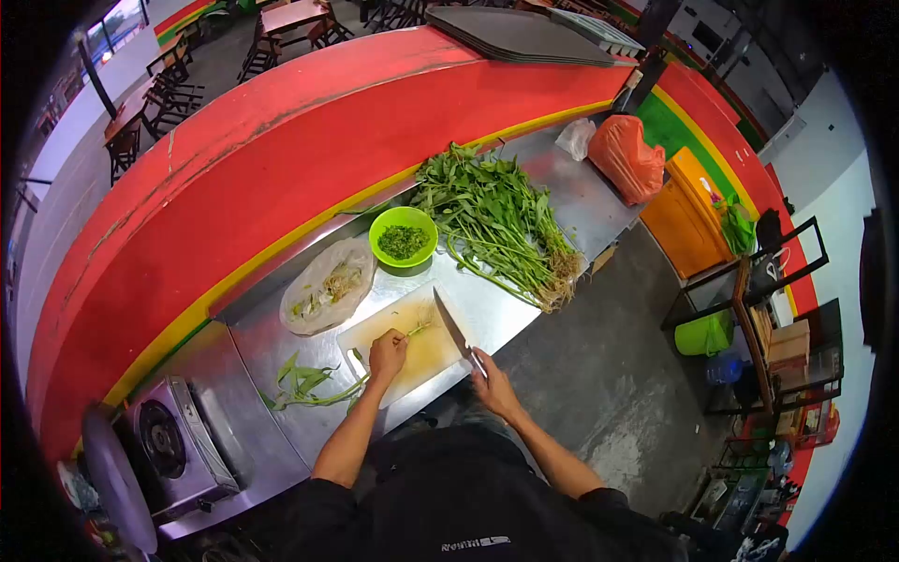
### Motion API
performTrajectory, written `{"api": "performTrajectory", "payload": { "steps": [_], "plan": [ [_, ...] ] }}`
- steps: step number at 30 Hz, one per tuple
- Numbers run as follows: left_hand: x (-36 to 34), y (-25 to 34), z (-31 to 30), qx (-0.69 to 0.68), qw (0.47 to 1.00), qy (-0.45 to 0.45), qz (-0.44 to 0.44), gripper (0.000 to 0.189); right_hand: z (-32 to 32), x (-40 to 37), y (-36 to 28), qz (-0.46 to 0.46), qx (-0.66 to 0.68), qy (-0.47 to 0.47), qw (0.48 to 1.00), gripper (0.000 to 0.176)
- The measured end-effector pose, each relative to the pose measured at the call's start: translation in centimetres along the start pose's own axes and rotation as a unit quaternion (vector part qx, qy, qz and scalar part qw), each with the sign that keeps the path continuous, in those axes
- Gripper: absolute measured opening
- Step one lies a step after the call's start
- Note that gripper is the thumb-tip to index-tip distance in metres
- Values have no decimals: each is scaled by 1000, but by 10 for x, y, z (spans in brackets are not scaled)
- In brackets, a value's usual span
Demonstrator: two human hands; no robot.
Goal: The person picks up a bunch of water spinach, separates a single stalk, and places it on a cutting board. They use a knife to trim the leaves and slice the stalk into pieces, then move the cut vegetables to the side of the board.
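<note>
My right hand [493, 382] is closed round the handle of a knife [450, 323], whose blade lies over the right side of a white cutting board [434, 365]. On the board's left part, my left hand [389, 354] pinches a small piece of green stem [418, 329]. Behind the board stands a green bowl [430, 226] with chopped greens [402, 242] in it. To its left lies a clear plastic bag [328, 286] with plant scraps. A large bunch of leafy greens with roots [496, 215] spreads to the right of the bowl. A leafy stem [314, 382] lies left of the board.
A gas stove [187, 450] stands at the left end of the metal counter [245, 393]. A red curved wall [309, 122] runs behind it. An orange plastic bag [626, 157] sits at the far right end, with dark trays [515, 36] on the wall top.
</note>
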State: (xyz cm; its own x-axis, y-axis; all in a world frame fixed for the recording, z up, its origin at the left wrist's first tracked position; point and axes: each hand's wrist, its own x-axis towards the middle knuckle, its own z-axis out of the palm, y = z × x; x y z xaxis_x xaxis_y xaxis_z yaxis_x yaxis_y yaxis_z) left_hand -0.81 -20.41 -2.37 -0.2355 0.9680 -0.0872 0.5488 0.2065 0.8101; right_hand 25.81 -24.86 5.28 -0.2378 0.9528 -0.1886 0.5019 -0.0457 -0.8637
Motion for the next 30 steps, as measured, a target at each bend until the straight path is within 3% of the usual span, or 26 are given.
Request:
{"api": "performTrajectory", "payload": {
  "steps": [4, 6, 10, 15, 19, 22, 27, 29, 30],
  "plan": [
    [-6, -1, 0, 12, 999, 12, -35, 16, 12, -20, -13, -5, -53, -53, 997, 48],
    [-10, 0, -2, 6, 998, 21, -51, 16, 22, -25, -7, -76, -106, -38, 991, 48],
    [-9, 0, -4, 1, 997, 20, -68, 15, 32, -35, -6, -72, -134, -62, 986, 53],
    [-8, 1, -5, 11, 998, 24, -65, 15, 38, -45, -5, -74, -151, -44, 985, 53],
    [-4, -5, -2, 22, 998, 58, -15, 17, 42, -46, 3, -98, -190, -23, 976, 54],
    [-5, -4, -4, -2, 997, 2, -72, 17, 46, -46, 8, -82, -234, -50, 968, 55],
    [-3, -8, -2, 20, 998, -5, -63, 14, 53, -42, 7, -68, -250, -66, 964, 56],
    [-3, -7, -2, 60, 998, -5, -21, 13, 56, -39, 5, -44, -271, -72, 959, 57],
    [-2, -5, -5, 46, 998, -26, -27, 13, 61, -35, 15, -72, -287, -49, 954, 58]
  ]
}}
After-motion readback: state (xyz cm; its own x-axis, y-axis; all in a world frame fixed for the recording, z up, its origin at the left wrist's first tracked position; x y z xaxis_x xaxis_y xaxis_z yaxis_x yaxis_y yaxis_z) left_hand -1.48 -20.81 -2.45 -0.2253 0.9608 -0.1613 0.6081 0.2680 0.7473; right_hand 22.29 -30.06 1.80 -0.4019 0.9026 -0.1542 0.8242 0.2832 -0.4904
